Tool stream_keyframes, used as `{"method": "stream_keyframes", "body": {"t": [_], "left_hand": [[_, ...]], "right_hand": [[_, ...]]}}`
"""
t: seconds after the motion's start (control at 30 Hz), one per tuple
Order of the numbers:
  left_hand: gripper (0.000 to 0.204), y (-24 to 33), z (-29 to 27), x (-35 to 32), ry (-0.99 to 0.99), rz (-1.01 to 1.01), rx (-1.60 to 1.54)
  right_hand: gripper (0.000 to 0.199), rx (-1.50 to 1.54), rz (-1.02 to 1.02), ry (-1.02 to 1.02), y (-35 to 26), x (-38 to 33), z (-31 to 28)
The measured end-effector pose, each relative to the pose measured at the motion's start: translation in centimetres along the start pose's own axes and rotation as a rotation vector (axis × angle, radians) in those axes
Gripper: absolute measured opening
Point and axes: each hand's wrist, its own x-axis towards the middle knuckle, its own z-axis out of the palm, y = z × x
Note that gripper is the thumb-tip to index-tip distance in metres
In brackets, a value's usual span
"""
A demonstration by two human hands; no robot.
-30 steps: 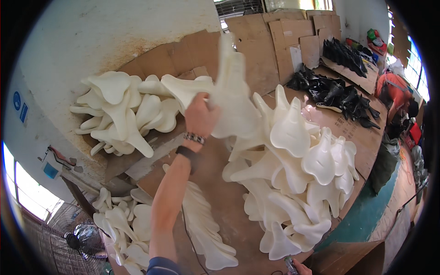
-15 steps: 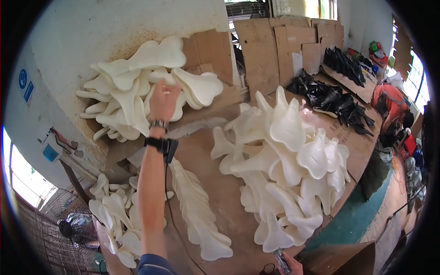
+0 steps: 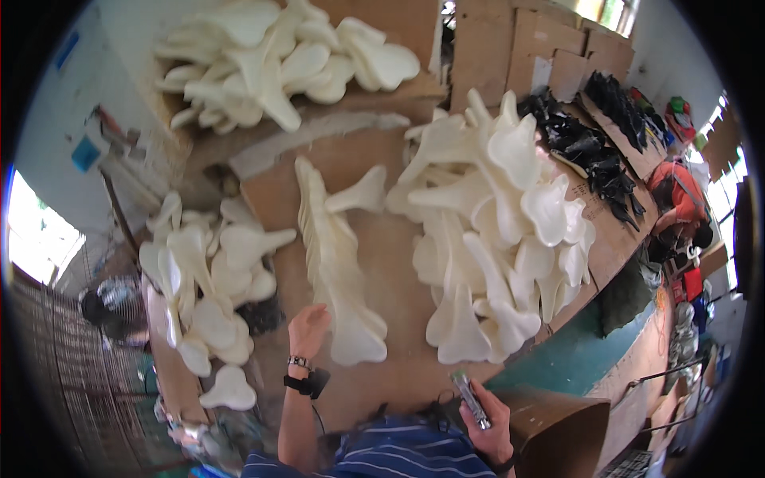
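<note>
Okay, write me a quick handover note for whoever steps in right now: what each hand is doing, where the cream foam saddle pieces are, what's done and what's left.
Left hand: empty, fingers open, beside the near end of the overlapped row of foam pieces on the brown bench.
Right hand: shut on a small slim tool, low by the body.
Piles: big loose heap on the right, stack at the far left, another heap on the near left. Black pieces lie farther right.
Done: one row laid out, a single piece leaning on it.
Left: the big heap looks unsorted.
</note>
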Motion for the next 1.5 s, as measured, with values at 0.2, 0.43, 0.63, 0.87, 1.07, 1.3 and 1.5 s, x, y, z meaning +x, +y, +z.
{"method": "stream_keyframes", "body": {"t": [0.2, 0.43, 0.63, 0.87, 1.07, 1.3, 1.5], "left_hand": [[0.047, -10.5, 1.2, -6.9, -0.015, 0.104, 0.268], [0.053, -14.5, 4.2, -8.1, 0.024, 0.146, 0.121], [0.047, -15.2, 4.1, -7.5, 0.005, 0.161, 0.136], [0.04, -16.2, 5.7, -6.5, 0.068, 0.137, 0.106], [0.036, -15.8, 7.5, -6.2, 0.132, 0.085, -0.008], [0.045, -14.8, 4.1, -9.6, 0.061, 0.064, 0.092], [0.04, -20.1, -1.3, -13.9, 0.109, -0.13, 0.234]], "right_hand": [[0.052, -0.014, -0.045, -0.129, -5.0, -2.4, -0.7], [0.053, -0.107, 0.037, -0.38, -9.3, -6.6, -1.3], [0.066, -0.162, 0.061, -0.437, -10.3, -10.2, 0.2], [0.054, -0.177, -0.077, -0.226, -11.7, -10.2, 1.2], [0.052, -0.156, -0.171, -0.117, -11.1, -10.9, 0.4], [0.051, -0.167, -0.069, -0.291, -10.7, -10.3, -1.2], [0.058, -0.23, -0.037, -0.386, -10.2, -9.6, -1.6]]}}
